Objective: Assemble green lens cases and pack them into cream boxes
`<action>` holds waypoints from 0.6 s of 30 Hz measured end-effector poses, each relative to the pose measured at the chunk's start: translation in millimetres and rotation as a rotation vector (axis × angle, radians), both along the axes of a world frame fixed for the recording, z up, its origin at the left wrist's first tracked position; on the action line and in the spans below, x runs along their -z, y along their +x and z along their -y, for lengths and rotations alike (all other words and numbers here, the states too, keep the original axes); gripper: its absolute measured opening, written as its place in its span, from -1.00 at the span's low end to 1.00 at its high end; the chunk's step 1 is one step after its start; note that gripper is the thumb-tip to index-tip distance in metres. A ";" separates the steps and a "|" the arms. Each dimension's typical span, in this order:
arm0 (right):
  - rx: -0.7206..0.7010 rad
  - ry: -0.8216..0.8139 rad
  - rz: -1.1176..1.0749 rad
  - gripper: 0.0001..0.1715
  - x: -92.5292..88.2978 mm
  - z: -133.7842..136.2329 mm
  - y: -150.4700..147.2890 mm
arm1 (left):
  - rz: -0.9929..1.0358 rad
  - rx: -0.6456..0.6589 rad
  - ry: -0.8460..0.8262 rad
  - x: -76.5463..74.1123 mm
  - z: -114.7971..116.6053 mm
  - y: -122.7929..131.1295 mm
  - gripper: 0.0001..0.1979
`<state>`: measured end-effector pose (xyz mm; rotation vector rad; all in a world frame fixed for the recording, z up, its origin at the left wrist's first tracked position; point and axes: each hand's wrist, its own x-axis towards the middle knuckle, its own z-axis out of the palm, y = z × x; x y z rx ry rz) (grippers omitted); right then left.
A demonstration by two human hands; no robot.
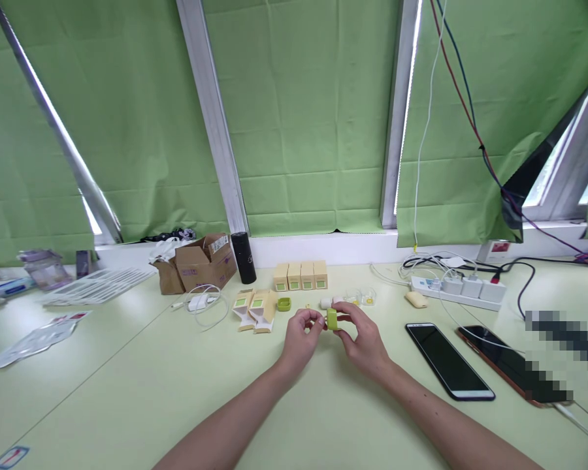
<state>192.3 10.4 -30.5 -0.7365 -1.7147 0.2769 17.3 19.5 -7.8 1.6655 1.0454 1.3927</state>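
Note:
My right hand (365, 339) holds a small green case (332, 319) between thumb and fingers, a little above the table. My left hand (300, 336) is closed in a pinch against the case's left side; what its fingertips grip is too small to make out. Behind the hands lie small white pieces (326, 303) and clear plastic cups (368, 297) with yellow bits in them. A second green piece, like an open shallow shell (284, 304), rests left of my left hand. Beside it are two opened small cardboard boxes (263, 311).
Several closed small boxes (300, 276) stand in a row at the back. Left of them are a black bottle (244, 258), a cardboard carton (206, 261) and a coiled white cable (210, 307). On the right lie two phones (449, 361), a beige rounded case (416, 299) and a power strip (458, 292).

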 end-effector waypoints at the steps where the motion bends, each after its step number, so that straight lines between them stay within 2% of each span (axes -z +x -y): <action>1: -0.001 -0.002 0.000 -0.44 0.5 -0.3 0.1 | -0.001 0.000 -0.003 0.2 -0.3 0.1 -0.77; 18: 0.002 -0.027 -0.006 -0.42 2.5 -2.8 1.2 | 0.033 0.016 -0.031 3.3 -2.7 -1.7 -0.74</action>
